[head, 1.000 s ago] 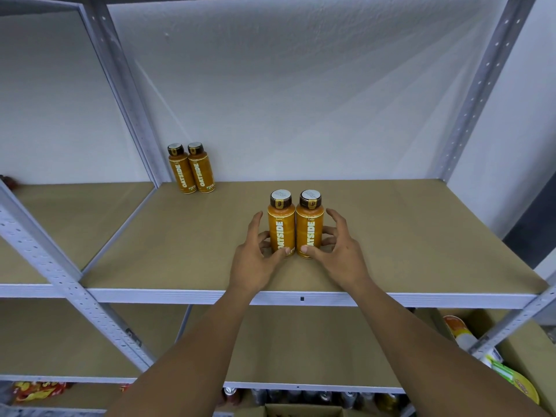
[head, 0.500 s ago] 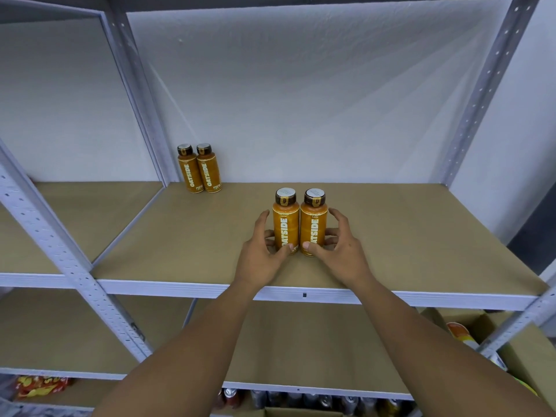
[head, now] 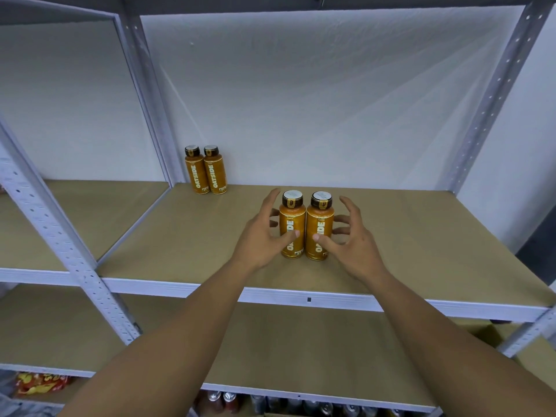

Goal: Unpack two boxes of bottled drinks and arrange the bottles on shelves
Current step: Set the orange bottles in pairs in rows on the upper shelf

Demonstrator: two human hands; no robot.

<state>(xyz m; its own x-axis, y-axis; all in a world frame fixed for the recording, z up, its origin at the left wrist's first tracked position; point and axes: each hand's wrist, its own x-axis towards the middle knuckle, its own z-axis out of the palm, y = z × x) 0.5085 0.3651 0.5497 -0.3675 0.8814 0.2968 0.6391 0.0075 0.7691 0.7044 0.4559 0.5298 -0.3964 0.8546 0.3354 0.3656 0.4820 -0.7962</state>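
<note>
Two orange Oatside bottles with brown caps stand upright side by side in the middle of the brown shelf board (head: 421,251): the left bottle (head: 291,218) and the right bottle (head: 320,218). My left hand (head: 260,239) flanks the left bottle with fingers spread, its thumb tip on the label. My right hand (head: 353,245) mirrors it beside the right bottle, thumb tip on the front, the other fingers splayed and slightly off the side. Another pair of the same bottles (head: 206,173) stands at the back left corner against the wall.
Grey perforated steel uprights (head: 75,251) frame the bay, with a neighbouring bay to the left. A lower brown shelf (head: 301,350) lies beneath. Below that, cans (head: 301,406) and red-yellow snack packets (head: 39,382) show. A cardboard box (head: 481,335) sits low right.
Both hands have loosened from a low hold on the two bottles; the fingers have spread and lifted higher. The bottles stand where they were, and the view has shifted slightly.
</note>
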